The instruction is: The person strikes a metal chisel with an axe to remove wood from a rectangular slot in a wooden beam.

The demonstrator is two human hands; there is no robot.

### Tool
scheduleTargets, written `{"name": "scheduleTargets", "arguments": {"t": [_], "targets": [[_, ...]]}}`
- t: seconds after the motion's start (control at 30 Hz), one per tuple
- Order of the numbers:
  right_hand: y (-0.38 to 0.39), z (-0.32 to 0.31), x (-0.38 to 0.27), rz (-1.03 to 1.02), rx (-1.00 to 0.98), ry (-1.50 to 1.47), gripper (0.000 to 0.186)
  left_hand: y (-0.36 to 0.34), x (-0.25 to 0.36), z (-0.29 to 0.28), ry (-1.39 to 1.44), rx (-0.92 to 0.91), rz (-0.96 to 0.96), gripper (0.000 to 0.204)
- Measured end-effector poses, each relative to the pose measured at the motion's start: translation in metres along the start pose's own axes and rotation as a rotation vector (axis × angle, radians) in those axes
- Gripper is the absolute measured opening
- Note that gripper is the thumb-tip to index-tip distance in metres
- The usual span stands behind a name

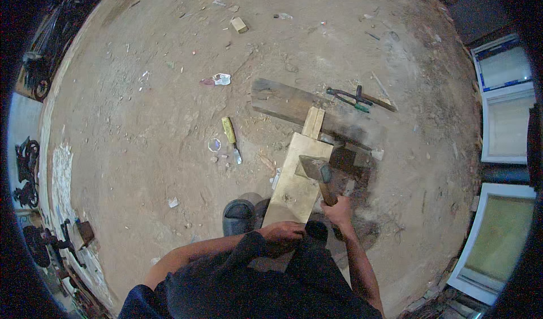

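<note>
My left hand (280, 232) grips the near end of a pale wooden board (285, 197), which lies lengthwise in front of me. A narrower tongue of wood (313, 121) at its far end rests across a weathered dark beam (277, 98). In my right hand (338, 212) is the wooden handle of an adze-like tool (313, 169), its broad metal head over the board's right part. A yellow-handled chisel (228, 131) lies on the dirt floor left of the board. Beyond the beam's right half are pincers with a green grip (350, 103) and a hammer (378, 100).
A small wood block (238, 24) and scraps of litter (220, 79) lie farther off on the floor (141, 166). White-framed glazed panels (503, 121) stand along the right side. Dark metal parts (39, 245) line the left edge, and my shoes (237, 217) flank the board.
</note>
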State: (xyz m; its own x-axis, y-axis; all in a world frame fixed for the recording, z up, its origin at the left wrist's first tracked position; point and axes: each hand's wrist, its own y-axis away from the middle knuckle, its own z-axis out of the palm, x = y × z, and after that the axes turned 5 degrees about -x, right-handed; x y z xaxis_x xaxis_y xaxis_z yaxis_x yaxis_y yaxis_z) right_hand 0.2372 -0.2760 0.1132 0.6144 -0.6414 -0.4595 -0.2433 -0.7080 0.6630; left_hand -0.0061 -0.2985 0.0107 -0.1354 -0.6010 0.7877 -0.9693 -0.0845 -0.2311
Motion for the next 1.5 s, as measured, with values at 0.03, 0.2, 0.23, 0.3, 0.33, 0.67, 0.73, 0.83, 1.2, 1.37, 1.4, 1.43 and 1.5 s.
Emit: {"name": "scheduleTargets", "arguments": {"t": [0.03, 0.2, 0.23, 0.3, 0.33, 0.67, 0.73, 0.83, 1.2, 1.37, 1.4, 1.43, 1.5], "targets": [[0.002, -0.003, 0.006, -0.023, 0.031, -0.030, 0.046, -0.006, 0.002, -0.004, 0.124, -0.035, -0.053, 0.026], [-0.003, 0.017, 0.034, -0.330, 0.257, -0.217, 0.034, 0.003, 0.012, -0.012, 0.057, 0.104, 0.008, 0.027], [-0.008, 0.027, 0.046, -0.300, 0.276, -0.246, 0.034, -0.002, 0.017, -0.018, 0.111, 0.078, -0.007, 0.027], [-0.021, 0.045, 0.072, -0.241, 0.319, -0.301, 0.034, -0.017, 0.029, -0.038, 0.217, 0.025, -0.034, 0.027], [-0.022, 0.045, 0.065, -0.242, 0.297, -0.151, 0.034, -0.015, 0.027, -0.034, 0.178, 0.009, -0.028, 0.028], [-0.014, 0.014, 0.030, -0.245, 0.208, -0.169, 0.028, -0.005, 0.014, -0.017, 0.156, 0.046, -0.047, 0.026], [-0.005, 0.008, 0.026, -0.232, 0.224, -0.199, 0.027, 0.000, 0.004, -0.008, 0.106, 0.066, 0.017, 0.027], [0.005, 0.006, 0.033, -0.316, 0.332, -0.294, 0.029, 0.005, -0.005, 0.010, 0.075, 0.058, 0.011, 0.029], [-0.039, 0.038, 0.062, 0.046, 0.034, -0.267, 0.044, -0.003, -0.003, 0.012, 0.312, 0.033, -0.111, 0.028], [-0.006, 0.008, 0.011, 0.036, 0.029, -0.247, 0.045, 0.002, -0.013, 0.021, 0.141, -0.001, 0.010, 0.029], [-0.007, 0.012, 0.022, -0.008, 0.064, -0.197, 0.044, -0.005, -0.008, 0.011, 0.084, -0.009, 0.057, 0.029], [-0.010, 0.016, 0.028, -0.060, 0.094, -0.148, 0.043, -0.006, -0.007, 0.009, 0.157, -0.021, 0.029, 0.028], [-0.016, 0.027, 0.041, -0.234, 0.207, 0.064, 0.040, -0.007, -0.006, 0.007, 0.309, -0.048, -0.021, 0.028]]}}
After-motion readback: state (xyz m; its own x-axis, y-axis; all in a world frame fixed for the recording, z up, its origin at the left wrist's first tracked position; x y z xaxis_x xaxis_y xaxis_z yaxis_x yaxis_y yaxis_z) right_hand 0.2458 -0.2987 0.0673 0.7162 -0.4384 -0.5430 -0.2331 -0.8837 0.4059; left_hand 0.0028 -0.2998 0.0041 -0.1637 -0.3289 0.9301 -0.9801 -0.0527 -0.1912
